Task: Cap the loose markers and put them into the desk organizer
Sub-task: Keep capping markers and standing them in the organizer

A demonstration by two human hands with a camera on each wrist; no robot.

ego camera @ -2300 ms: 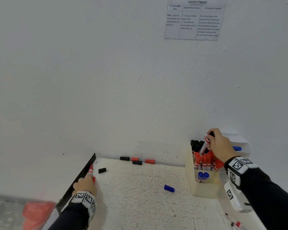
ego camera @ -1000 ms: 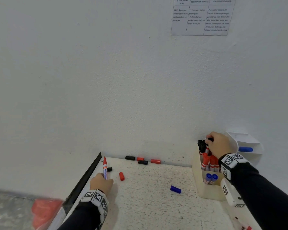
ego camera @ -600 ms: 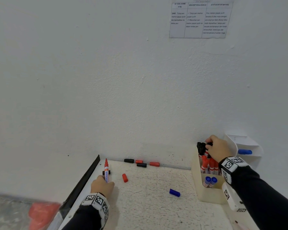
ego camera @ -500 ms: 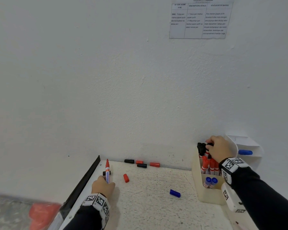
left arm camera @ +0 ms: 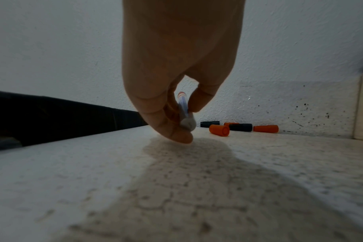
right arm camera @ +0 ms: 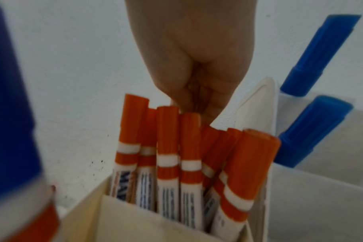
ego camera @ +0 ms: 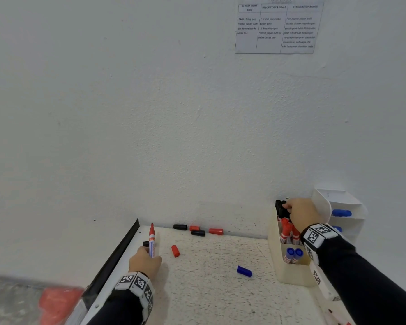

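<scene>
The left hand (ego camera: 145,261) has its grip clenched round the lower barrel of an uncapped red marker (ego camera: 152,240), tip up, with a loose red cap (ego camera: 175,251) on the desk (ego camera: 211,289) just right of that grip. The right hand (ego camera: 301,213) is curled over black markers (ego camera: 280,207) in the desk organizer (ego camera: 288,275); whether it grasps one I cannot tell. It should let go, pick up the cap and press it straight down

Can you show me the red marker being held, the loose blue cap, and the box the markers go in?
red marker (ego camera: 152,240), head view, on its barrel
blue cap (ego camera: 244,271), head view, on its side
box (ego camera: 291,275), head view, on its front wall
</scene>
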